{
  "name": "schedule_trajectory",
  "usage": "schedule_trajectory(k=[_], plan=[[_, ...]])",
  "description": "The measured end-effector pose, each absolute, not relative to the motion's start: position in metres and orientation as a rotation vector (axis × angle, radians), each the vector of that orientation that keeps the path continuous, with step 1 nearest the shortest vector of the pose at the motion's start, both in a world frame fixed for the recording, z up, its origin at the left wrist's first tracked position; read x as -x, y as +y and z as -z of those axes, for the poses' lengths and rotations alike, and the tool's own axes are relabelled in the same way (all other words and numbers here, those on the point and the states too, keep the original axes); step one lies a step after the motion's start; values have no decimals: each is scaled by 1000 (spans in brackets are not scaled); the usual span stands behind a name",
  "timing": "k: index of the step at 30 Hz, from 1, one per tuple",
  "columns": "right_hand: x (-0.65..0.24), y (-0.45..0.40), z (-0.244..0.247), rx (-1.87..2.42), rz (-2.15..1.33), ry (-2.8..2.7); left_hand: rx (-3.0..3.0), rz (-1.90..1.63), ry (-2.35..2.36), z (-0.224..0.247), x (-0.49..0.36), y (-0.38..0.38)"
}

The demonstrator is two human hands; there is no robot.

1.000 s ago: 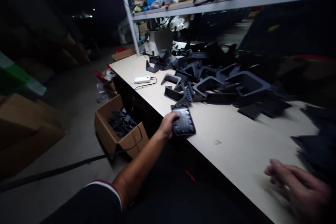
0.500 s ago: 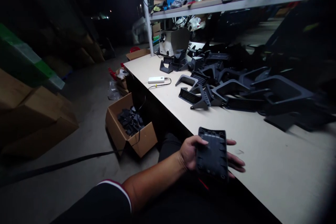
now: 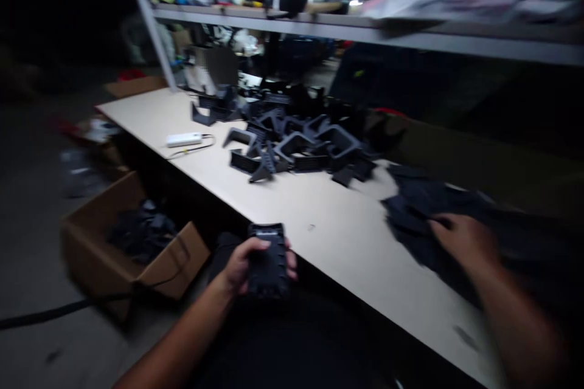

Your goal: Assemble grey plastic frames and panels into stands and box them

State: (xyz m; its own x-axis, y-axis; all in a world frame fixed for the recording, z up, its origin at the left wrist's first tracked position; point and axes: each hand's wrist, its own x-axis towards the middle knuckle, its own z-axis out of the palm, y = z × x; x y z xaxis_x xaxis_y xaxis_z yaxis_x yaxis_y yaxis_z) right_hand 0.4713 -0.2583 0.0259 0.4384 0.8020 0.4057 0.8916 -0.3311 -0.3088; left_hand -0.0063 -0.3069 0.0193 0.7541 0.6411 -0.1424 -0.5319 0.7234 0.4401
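My left hand holds a black plastic part just off the table's front edge, thumb on its face and fingertips round its far side. At the right, my right hand is on a dark cloth that lies on the table. Its fingers are bent and pressed together at the cloth, blurred by motion. Whether a fold is pinched between them is too unclear to tell. Many black plastic brackets lie piled on the table beyond my left hand.
A white power bank with a cable lies on the table's left part. An open cardboard box of black parts stands on the floor at left. Above the table runs a shelf with boxes and plastic bags. A dark strap crosses the lower left.
The view has swung right, bringing my right hand and the dark cloth into sight. The fingers of my left hand have closed more round the black part.
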Motion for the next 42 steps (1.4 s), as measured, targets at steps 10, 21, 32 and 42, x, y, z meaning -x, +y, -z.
schedule_trajectory(k=[10, 21, 32, 42], plan=[[-525, -280, -42, 2134, 373, -1383, -507, -571, 772, -25, 7, -304], [-521, -282, -59, 1860, 22, -1006, -622, -326, 728, -13, -1, -286], [-353, -279, 8, 1788, -584, -1328, -395, -632, 488, -44, -42, -247], [-334, -281, -21, 2050, -378, -1750, -238, -893, 462, -31, -37, -248]])
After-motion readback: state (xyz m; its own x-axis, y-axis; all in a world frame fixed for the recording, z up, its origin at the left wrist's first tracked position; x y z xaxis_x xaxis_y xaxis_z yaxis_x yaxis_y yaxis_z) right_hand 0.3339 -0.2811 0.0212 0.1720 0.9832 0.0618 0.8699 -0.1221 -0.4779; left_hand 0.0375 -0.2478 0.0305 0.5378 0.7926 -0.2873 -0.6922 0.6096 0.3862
